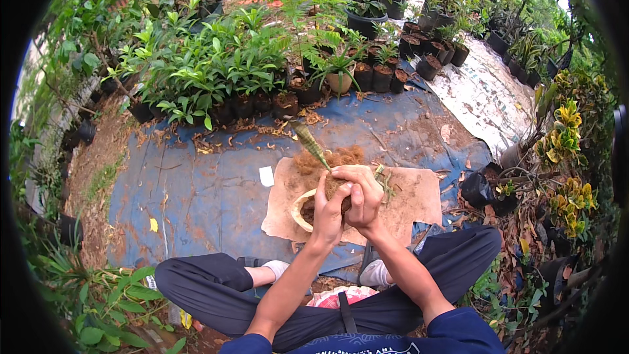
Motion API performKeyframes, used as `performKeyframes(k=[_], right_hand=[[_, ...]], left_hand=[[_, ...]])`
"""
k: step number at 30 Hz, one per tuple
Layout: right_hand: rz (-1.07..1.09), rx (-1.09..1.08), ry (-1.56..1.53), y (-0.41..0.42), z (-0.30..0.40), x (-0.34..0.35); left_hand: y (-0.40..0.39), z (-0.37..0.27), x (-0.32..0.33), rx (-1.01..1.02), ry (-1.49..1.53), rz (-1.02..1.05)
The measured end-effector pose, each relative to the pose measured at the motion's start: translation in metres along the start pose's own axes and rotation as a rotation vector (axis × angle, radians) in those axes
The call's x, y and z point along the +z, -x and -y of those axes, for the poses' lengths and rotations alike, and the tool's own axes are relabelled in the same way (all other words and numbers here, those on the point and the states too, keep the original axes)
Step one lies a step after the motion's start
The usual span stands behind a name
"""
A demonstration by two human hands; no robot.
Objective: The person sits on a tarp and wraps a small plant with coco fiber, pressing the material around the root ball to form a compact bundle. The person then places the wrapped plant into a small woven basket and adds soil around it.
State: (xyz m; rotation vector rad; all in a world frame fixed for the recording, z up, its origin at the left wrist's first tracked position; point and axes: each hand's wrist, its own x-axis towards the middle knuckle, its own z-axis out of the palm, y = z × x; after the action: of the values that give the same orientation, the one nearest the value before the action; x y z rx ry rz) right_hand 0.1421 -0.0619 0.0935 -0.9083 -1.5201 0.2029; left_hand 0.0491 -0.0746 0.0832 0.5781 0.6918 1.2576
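My left hand (pixel 330 206) and my right hand (pixel 362 194) are cupped together around a brown ball of fibre and soil (pixel 336 186). From the top of that ball a mottled green snake plant leaf (pixel 308 140) points up and away from me. Just below and left of the hands stands a cream-rimmed pot (pixel 296 209) with dark soil inside, partly hidden by my left hand. A heap of loose coconut fibre (pixel 351 155) lies beyond the hands. Green plant cuttings (pixel 385 187) lie to the right of my right hand.
A tan mat (pixel 417 201) lies on a blue tarpaulin (pixel 196 187). Leafy plants in black bags (pixel 243 105) and a pale pot with a spiky plant (pixel 340 81) line the far edge. A white card (pixel 266 176) rests left of the mat. A black bag (pixel 476 187) and yellow-green crotons (pixel 565 137) stand on the right.
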Motion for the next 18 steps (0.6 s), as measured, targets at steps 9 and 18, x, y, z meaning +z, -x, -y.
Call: performKeyframes(k=[9, 18], right_hand=[[-0.125, 0.306, -0.327, -0.008, -0.003, -0.008], [-0.095, 0.035, -0.082, -0.002, 0.005, -0.001]], left_hand=[[-0.005, -0.009, 0.003, 0.004, -0.107, 0.228], [-0.005, 0.011, -0.002, 0.054, 0.04, 0.11]])
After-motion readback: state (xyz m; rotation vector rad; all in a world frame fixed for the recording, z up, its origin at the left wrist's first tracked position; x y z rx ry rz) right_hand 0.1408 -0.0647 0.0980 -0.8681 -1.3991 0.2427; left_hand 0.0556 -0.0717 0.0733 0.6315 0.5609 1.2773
